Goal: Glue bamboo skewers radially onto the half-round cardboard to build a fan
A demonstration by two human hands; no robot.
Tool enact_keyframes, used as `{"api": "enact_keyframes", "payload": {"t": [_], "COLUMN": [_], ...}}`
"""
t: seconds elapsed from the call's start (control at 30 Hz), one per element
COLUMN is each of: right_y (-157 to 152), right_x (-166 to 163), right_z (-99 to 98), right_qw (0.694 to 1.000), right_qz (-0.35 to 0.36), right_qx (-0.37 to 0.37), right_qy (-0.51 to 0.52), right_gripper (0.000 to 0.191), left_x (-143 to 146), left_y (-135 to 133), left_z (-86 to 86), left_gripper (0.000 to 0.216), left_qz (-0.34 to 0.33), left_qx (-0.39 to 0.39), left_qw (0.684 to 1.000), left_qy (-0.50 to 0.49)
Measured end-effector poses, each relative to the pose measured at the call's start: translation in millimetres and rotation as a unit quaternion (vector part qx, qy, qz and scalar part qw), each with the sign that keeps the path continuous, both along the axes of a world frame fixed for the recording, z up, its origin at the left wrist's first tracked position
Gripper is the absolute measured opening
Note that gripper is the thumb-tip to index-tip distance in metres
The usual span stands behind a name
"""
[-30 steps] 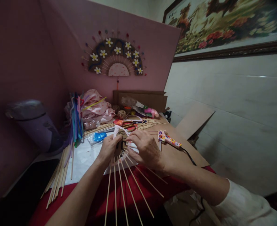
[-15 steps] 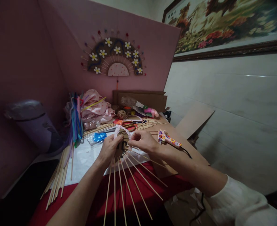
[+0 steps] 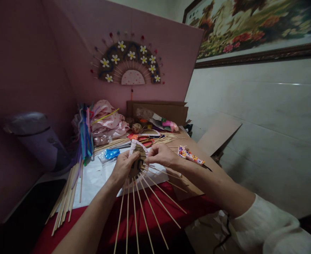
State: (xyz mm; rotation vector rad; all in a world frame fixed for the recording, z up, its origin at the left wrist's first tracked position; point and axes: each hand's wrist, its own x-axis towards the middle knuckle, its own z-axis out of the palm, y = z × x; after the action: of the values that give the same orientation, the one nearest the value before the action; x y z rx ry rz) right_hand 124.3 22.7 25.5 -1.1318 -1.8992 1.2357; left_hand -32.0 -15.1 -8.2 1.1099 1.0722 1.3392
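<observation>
My left hand (image 3: 121,167) grips a small piece of brown cardboard (image 3: 137,163), thumb on its printed face. White cloth is folded over the curved upper edge. Several thin wooden sticks (image 3: 145,211) fan out from the cardboard's lower edge toward me. At the right edge of the cardboard, my right hand (image 3: 160,155) is closed in a pinch, with what looks like the inner end of a wooden stick (image 3: 171,174) at its fingertips. The exact contact is partly hidden by the fingers. To the right of that hand lies a flower-patterned glue gun (image 3: 189,155).
Loose wooden sticks (image 3: 65,201) lie at the left. Behind my hands are scissors (image 3: 146,141), twine (image 3: 136,128), a blue packet (image 3: 111,153), pipe cleaners (image 3: 85,134) and pink dotted cloth (image 3: 109,120). A flower-decorated fan (image 3: 130,56) hangs on the pink panel.
The stick fan has turned slightly, its lower ends shifting left. One more stick now shows at the right, below my right wrist. Both hands stay at the cardboard.
</observation>
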Motion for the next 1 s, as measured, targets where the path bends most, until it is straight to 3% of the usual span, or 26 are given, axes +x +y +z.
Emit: {"api": "enact_keyframes", "payload": {"t": [0.4, 0.53, 0.7, 0.83, 0.93, 1.0], "right_y": [3, -1, -19, -31, -36, -38], "right_x": [2, 7, 11, 11, 12, 14], "right_z": [-1.1, -1.3, 6.0, 2.3, -1.4, -0.6], "right_qw": [0.998, 0.982, 0.909, 0.8, 0.736, 0.727], "right_qz": [0.037, 0.033, 0.014, 0.017, 0.02, 0.018], "right_qx": [0.029, 0.146, 0.354, 0.525, 0.599, 0.61], "right_qy": [-0.042, -0.115, -0.22, -0.291, -0.315, -0.314], "right_gripper": [0.019, 0.017, 0.015, 0.017, 0.022, 0.023], "left_x": [-1, 0, -1, -1, -1, 0], "left_y": [1, 0, 1, 3, 3, 2], "left_z": [-0.4, 2.0, 1.3, 1.0, 2.2, 2.9], "left_gripper": [0.025, 0.025, 0.026, 0.025, 0.025, 0.024], "left_qz": [-0.012, -0.013, 0.002, 0.024, 0.026, 0.027], "left_qx": [0.001, -0.007, -0.018, -0.031, -0.03, -0.03], "left_qw": [1.0, 1.0, 1.0, 0.999, 0.999, 0.999], "left_qy": [0.008, 0.023, 0.013, 0.01, -0.001, -0.006]}}
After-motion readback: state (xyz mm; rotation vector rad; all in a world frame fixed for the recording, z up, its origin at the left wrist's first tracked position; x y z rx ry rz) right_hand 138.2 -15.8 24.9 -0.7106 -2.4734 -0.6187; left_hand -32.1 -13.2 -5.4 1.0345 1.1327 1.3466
